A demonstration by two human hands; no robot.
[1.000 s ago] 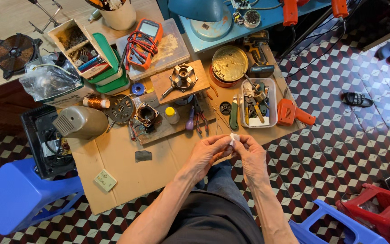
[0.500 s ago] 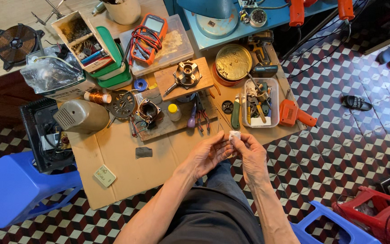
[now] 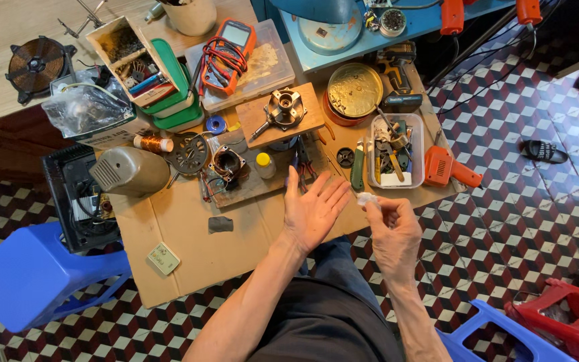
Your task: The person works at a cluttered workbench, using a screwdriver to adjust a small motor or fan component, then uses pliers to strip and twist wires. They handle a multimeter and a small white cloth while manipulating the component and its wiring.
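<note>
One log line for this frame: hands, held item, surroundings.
left hand open, palm up, empty | right hand pinching small white piece | over cardboard sheet | near green-handled screwdriver, clear tool tray

Floor of small tiles in a repeating cube pattern of dark red, black and white, seen from above. A low work surface covered with brown corrugated cardboard occupies the centre; behind it at far left stands a pale wooden tabletop over a dark brown wooden front. A light blue painted bench top lies at far centre. A blue plastic stool stands at near left, a second blue plastic stool at near right, and a red plastic stool beside it. One black sandal rests on the tiles at right. Lighting is even and diffuse.
</note>
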